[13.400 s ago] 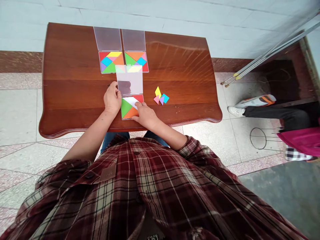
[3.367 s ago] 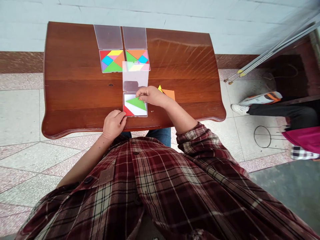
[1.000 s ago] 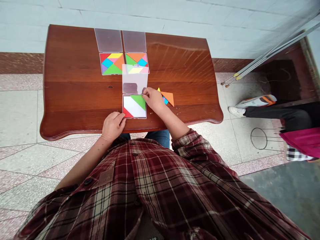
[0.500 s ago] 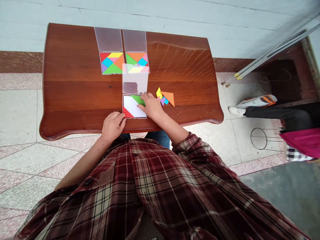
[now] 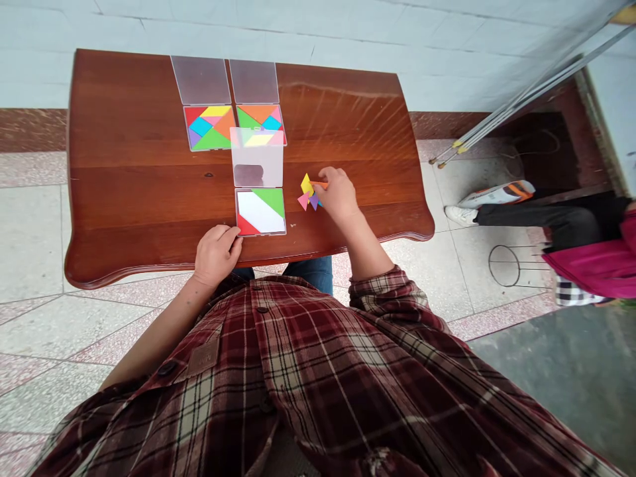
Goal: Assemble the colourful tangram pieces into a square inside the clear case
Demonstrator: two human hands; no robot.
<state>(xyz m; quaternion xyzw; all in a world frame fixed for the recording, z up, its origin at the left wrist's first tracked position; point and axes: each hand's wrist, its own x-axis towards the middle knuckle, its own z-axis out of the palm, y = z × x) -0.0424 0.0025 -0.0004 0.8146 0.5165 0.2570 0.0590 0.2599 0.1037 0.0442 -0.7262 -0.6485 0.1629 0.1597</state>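
Note:
An open tangram case (image 5: 260,212) lies near the table's front edge, its clear lid (image 5: 257,159) folded back. Inside are a green triangle (image 5: 271,200) in the upper right corner and a red triangle (image 5: 245,226) in the lower left, with white base between. My left hand (image 5: 217,253) grips the case's lower left corner, thumb and fingers closed. To the right, my right hand (image 5: 340,195) pinches an orange triangle (image 5: 318,184) over the loose pieces, partly hiding it. Beside it lie a yellow parallelogram (image 5: 306,185), a pink triangle (image 5: 303,201) and a purple triangle (image 5: 313,201); a blue piece is mostly covered.
Two filled tangram cases, a left one (image 5: 209,138) and a right one (image 5: 253,119), lie open farther back; the near lid overlaps the right one. The wooden table (image 5: 124,185) stands by a wall. At right are crutches (image 5: 491,126) and a seated person's leg (image 5: 517,217).
My right hand has left the green triangle in the case and moved right to the loose pieces, closing on the orange triangle. My left hand stays at the case corner. The view shifted slightly.

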